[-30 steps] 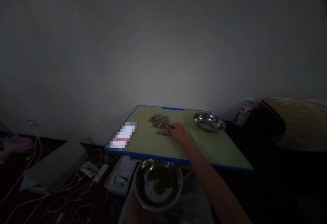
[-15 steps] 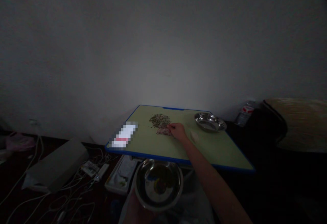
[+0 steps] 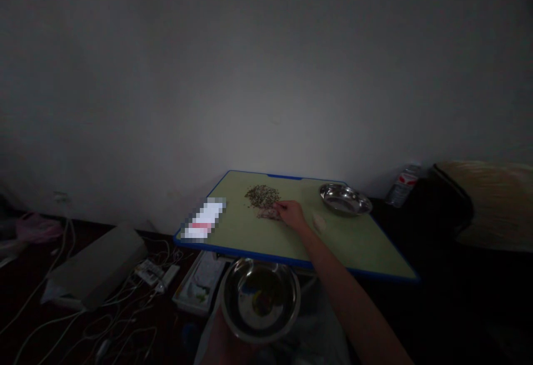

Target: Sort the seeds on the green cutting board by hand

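Round metal bowl in the left hand, mouth upward

Dim and grainy, with the wall palest above the far edge of the counter, deep shadow past its right, a pixelated white patch glaring along its left, glints in the bowl

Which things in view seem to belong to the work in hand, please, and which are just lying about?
Likely in use: held bowl, pile of small bits, table, perhaps second bowl.

Apparently lying about: bottle, grey box, pink bag, white tray.
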### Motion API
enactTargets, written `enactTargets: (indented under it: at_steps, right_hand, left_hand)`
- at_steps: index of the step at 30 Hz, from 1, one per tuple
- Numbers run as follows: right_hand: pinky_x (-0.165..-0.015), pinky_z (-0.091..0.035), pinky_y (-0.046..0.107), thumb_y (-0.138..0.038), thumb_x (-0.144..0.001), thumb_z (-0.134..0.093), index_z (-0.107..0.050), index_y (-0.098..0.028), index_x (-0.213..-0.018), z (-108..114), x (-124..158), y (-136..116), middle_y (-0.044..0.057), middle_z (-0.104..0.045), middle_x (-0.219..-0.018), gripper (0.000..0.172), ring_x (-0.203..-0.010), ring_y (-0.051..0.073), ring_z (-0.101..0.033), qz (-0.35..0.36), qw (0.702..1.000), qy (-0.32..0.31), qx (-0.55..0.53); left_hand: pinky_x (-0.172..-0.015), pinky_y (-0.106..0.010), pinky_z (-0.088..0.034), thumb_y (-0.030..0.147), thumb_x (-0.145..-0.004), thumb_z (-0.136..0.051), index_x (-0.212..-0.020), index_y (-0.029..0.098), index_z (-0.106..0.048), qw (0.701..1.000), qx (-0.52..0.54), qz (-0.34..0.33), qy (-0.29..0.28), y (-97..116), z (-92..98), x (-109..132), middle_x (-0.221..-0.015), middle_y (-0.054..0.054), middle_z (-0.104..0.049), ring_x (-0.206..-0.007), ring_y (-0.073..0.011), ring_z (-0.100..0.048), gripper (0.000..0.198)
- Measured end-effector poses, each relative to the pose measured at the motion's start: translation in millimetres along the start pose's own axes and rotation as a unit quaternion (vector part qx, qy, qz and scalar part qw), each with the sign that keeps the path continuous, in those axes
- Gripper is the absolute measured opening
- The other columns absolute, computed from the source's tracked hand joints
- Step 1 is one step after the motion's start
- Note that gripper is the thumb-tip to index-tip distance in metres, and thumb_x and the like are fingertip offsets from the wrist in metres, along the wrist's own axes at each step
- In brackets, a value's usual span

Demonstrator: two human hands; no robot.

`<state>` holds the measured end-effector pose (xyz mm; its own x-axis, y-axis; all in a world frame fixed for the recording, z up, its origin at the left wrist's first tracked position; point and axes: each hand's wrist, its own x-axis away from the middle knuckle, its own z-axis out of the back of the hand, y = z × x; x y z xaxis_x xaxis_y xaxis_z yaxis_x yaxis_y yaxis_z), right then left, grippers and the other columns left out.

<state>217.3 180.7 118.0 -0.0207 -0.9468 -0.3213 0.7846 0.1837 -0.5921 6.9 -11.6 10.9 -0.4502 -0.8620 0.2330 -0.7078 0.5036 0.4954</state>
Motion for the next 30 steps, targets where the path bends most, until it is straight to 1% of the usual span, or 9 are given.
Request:
enactTargets:
  at_steps: [4,7,9,11,16,19,23,25,30]
  right_hand:
    - [-0.075,-0.048,0.026,-0.027,-0.098,-0.065,-0.087,-0.024,-0.101,0.0,0.5,0.3,0.008,-0.085,-0.095,0.023,-0.085,0.023,-0.076,-0.002,1.0,0.002,0.001]
    - [-0.075,-0.048,0.026,-0.026,-0.098,-0.065,-0.087,-0.023,-0.104,-0.7,1.0,-0.1,0.008,-0.085,-0.099,0.023,-0.088,0.024,-0.076,-0.007,1.0,0.008,-0.001]
    - [-0.075,-0.048,0.026,-0.026,-0.098,-0.065,-0.087,-0.023,-0.103,-0.8,1.1,-0.2,0.008,-0.085,-0.097,0.023,-0.086,0.024,-0.076,-0.005,1.0,0.008,0.003]
    - [-0.074,-0.048,0.027,-0.028,-0.098,-0.064,-0.088,-0.023,-0.102,-0.5,1.0,0.0,0.007,-0.085,-0.094,0.024,-0.083,0.023,-0.076,-0.001,1.0,0.006,0.006]
    - [-0.073,-0.049,0.027,-0.029,-0.098,-0.063,-0.087,-0.022,-0.103,-0.6,-0.1,1.8,0.007,-0.085,-0.091,0.026,-0.08,0.023,-0.075,0.004,1.0,0.002,0.0]
    - [-0.073,-0.05,0.026,-0.03,-0.097,-0.063,-0.087,-0.023,-0.101,-2.1,-0.5,3.1,0.006,-0.085,-0.09,0.026,-0.08,0.023,-0.075,0.01,1.0,0.003,-0.009]
    - [-0.074,-0.051,0.027,-0.029,-0.097,-0.064,-0.088,-0.024,-0.101,-4.0,-0.8,4.1,0.006,-0.085,-0.092,0.024,-0.083,0.024,-0.076,0.012,1.0,0.004,-0.011]
    - [-0.075,-0.051,0.028,-0.028,-0.096,-0.065,-0.088,-0.024,-0.101,-4.3,-1.0,4.5,0.006,-0.085,-0.093,0.024,-0.084,0.024,-0.077,0.011,1.0,0.006,-0.014]
    - [-0.073,-0.05,0.026,-0.027,-0.097,-0.063,-0.087,-0.022,-0.101,-4.5,-1.7,5.2,0.006,-0.085,-0.091,0.025,-0.08,0.022,-0.076,0.017,1.0,0.002,-0.024]
  left_hand:
    - [-0.097,-0.056,-0.064,0.079,-0.067,-0.075,-0.102,0.029,-0.081,0.999,0.009,0.035,-0.012,0.7,6.7,3.5,-0.107,-0.005,-0.088,-0.104,-0.0353,-0.081,0.062]
    - [-0.105,-0.058,-0.06,0.08,-0.076,-0.067,-0.106,0.03,-0.08,0.999,-0.006,0.036,-0.009,0.8,9.7,6.0,-0.111,-0.005,-0.087,-0.102,-0.0349,-0.081,0.06]
    - [-0.106,-0.062,-0.058,0.082,-0.078,-0.062,-0.108,0.032,-0.078,1.0,-0.018,0.014,-0.004,-1.1,9.6,3.9,-0.119,-0.006,-0.085,-0.108,-0.0368,-0.079,0.06]
    - [-0.107,-0.061,-0.057,0.084,-0.073,-0.063,-0.109,0.033,-0.077,1.0,-0.03,-0.004,0.006,-3.7,7.8,-0.8,-0.128,-0.007,-0.082,-0.121,-0.0384,-0.074,0.064]
    - [-0.118,-0.064,-0.047,0.084,-0.082,-0.047,-0.118,0.031,-0.073,0.999,-0.01,0.019,0.026,-5.3,5.1,-7.4,-0.14,-0.01,-0.076,-0.142,-0.041,-0.059,0.069]
    - [-0.118,-0.065,-0.045,0.082,-0.078,-0.057,-0.112,0.031,-0.075,0.999,0.0,0.031,0.027,-4.1,13.1,-5.4,-0.125,-0.009,-0.082,-0.134,-0.0431,-0.064,0.064]
    - [-0.109,-0.067,-0.05,0.083,-0.074,-0.062,-0.114,0.035,-0.077,1.0,-0.02,0.023,0.006,-3.3,19.4,-2.4,-0.138,-0.007,-0.076,-0.127,-0.0448,-0.067,0.064]
    - [-0.109,-0.068,-0.049,0.082,-0.079,-0.057,-0.116,0.034,-0.077,0.999,-0.024,0.024,0.022,-2.5,14.5,-0.7,-0.136,-0.008,-0.077,-0.126,-0.045,-0.067,0.064]
    - [-0.113,-0.066,-0.046,0.08,-0.08,-0.057,-0.116,0.032,-0.077,0.997,0.011,0.034,0.067,-0.5,-1.6,2.4,-0.11,-0.011,-0.083,-0.119,-0.0451,-0.07,0.064]
